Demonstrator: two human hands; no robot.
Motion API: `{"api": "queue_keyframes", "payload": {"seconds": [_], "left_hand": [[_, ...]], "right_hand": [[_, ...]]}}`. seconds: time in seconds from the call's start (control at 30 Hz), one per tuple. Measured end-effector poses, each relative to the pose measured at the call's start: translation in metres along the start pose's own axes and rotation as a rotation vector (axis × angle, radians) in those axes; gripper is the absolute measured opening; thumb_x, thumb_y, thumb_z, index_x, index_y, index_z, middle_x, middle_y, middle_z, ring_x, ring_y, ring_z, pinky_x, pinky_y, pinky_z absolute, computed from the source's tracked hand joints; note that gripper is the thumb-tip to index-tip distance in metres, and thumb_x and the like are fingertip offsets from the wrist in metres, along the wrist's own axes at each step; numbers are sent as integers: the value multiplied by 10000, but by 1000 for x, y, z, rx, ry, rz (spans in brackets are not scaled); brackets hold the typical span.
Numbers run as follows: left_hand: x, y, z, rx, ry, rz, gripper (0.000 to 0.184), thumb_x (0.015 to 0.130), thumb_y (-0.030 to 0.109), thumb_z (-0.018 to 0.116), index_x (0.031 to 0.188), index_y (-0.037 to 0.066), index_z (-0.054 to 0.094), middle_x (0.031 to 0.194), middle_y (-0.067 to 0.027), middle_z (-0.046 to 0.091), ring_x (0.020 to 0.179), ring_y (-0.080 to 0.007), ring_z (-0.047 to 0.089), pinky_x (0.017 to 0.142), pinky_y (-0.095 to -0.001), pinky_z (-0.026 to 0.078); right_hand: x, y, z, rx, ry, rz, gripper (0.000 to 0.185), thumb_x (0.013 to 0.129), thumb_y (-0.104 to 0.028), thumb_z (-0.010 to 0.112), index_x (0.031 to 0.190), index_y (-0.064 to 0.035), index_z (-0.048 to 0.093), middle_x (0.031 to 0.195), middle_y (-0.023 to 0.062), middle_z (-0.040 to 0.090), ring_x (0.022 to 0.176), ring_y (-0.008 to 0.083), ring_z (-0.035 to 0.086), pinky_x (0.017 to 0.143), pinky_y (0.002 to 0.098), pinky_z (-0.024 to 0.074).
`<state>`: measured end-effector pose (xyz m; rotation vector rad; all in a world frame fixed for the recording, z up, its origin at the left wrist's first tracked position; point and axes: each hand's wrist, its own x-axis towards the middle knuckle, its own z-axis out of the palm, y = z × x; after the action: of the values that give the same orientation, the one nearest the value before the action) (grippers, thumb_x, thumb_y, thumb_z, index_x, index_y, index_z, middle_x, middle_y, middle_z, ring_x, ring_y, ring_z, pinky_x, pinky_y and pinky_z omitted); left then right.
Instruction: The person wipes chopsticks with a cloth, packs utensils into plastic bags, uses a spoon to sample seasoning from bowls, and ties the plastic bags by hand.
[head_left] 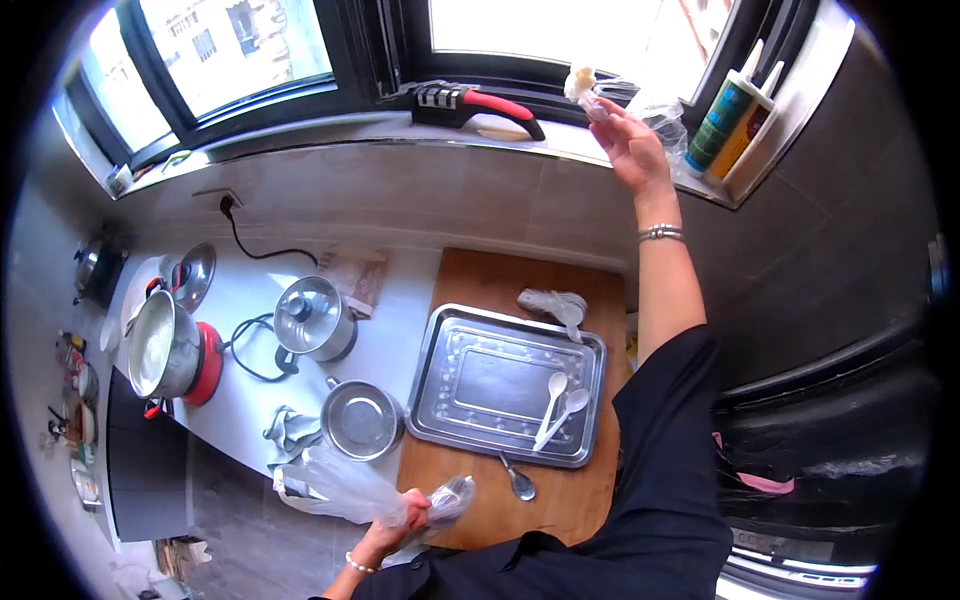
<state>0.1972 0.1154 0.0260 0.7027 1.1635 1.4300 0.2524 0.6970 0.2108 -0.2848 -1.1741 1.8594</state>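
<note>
My left hand, low at the board's front left corner, is closed round a clear plastic bag; a shiny clear bundle sticks out on its other side, its contents unclear. Up at the windowsill, my right hand pinches a crumpled whitish and cream piece, which looks like plastic wrapping. Below lies a metal tray on a wooden board. Two white spoons rest in the tray. A metal spoon lies before it, and bagged white spoons lie at its back edge.
Left of the board stand an open steel pot, a lidded pot and a pan on a red base. A grey cloth lies nearby. On the sill are a knife sharpener and sealant tubes.
</note>
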Motion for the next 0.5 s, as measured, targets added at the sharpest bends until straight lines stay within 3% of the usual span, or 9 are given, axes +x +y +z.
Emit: {"api": "queue_keyframes", "payload": {"seconds": [0.2,0.23,0.33,0.47,0.5], "left_hand": [[2,2,2,-3,-42,-33,250,917,298,479,980,63,536,696,-20,393,601,-110,380,569,-254,320],[2,1,2,-2,-55,-30,257,916,305,481,980,62,534,698,-20,393,599,-111,379,567,-253,318],[1,0,1,-49,-49,-17,196,892,223,510,984,55,554,705,-33,402,557,-102,364,529,-258,310],[0,-3,-1,-25,-57,-11,189,891,217,510,964,48,553,702,-35,404,559,-101,381,526,-257,320],[1,-3,0,-40,-65,-14,191,892,220,510,958,46,554,702,-35,404,560,-101,384,527,-256,323]], "right_hand": [[-46,6,5,529,-74,39,170,841,-38,568,989,42,542,936,139,591,876,199,583,814,286,525],[-58,5,10,582,-60,54,155,809,-3,605,951,26,550,894,125,592,827,187,590,715,249,540],[-82,13,3,544,-54,89,124,831,-32,589,938,22,557,870,109,586,803,172,584,687,236,526],[-127,20,17,187,-26,18,174,844,-90,589,992,-14,536,865,81,581,773,138,574,639,219,499],[-139,21,24,99,0,20,162,868,-80,553,1016,-28,514,846,54,550,702,115,546,634,218,486]]}}
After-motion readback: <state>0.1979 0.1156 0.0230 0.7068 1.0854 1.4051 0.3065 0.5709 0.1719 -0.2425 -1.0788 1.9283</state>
